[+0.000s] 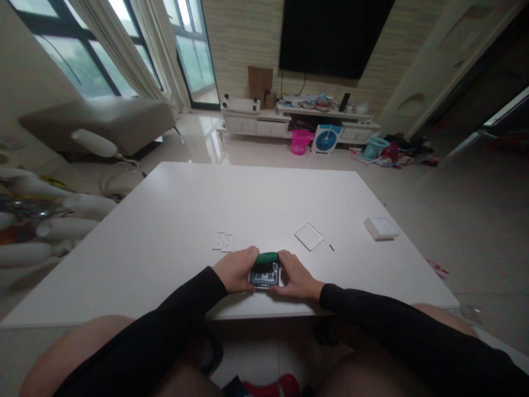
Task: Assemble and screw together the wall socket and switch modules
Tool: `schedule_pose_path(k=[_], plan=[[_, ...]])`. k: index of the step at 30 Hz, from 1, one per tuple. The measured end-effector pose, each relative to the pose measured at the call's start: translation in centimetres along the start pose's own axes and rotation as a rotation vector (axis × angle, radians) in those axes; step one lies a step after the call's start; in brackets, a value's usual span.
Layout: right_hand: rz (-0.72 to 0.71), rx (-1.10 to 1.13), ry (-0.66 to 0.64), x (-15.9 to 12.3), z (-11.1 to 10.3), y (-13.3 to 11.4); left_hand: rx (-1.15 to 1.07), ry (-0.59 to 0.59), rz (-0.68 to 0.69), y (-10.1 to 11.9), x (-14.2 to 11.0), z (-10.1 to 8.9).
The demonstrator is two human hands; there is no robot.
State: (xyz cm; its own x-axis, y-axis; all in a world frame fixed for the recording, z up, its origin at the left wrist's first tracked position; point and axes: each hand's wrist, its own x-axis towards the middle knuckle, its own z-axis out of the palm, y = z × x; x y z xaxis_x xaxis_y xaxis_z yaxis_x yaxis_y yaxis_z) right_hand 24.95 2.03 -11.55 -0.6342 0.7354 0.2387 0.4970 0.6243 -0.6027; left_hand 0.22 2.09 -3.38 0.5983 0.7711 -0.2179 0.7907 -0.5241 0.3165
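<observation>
Near the table's front edge, my left hand (237, 270) and my right hand (295, 275) grip a wall socket body (265, 275) from both sides. Dark inner parts and bits of metal show inside its pale rim. Along its far side lies a rounded green piece (268, 257), between the fingertips of both hands; its kind I cannot make out. Two small white cover plates (223, 241) lie flat beyond my left hand. Past my right hand rests a thin, square frame (309, 236), with a small dark reddish strip (332, 247) beside it.
A white socket box (381, 228) stands near the right edge of the white table (198, 193). Beyond the table are a pink basket (301, 142), a blue fan (326, 138) and a low cabinet (273, 128). White rolls (68, 229) crowd the floor at left.
</observation>
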Motion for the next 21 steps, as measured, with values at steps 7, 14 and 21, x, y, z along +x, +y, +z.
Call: schedule_pose_path(k=[7,14,21], plan=[[0.011,0.006,-0.004,0.07,0.0,-0.1,0.02,-0.004,-0.003,-0.06,0.06,0.12],[0.013,0.01,-0.011,-0.05,0.08,0.04,0.0,0.013,0.012,-0.31,0.15,0.35],[-0.001,0.014,-0.065,0.74,-0.83,-0.27,-0.052,0.012,-0.01,-0.85,0.15,0.93]])
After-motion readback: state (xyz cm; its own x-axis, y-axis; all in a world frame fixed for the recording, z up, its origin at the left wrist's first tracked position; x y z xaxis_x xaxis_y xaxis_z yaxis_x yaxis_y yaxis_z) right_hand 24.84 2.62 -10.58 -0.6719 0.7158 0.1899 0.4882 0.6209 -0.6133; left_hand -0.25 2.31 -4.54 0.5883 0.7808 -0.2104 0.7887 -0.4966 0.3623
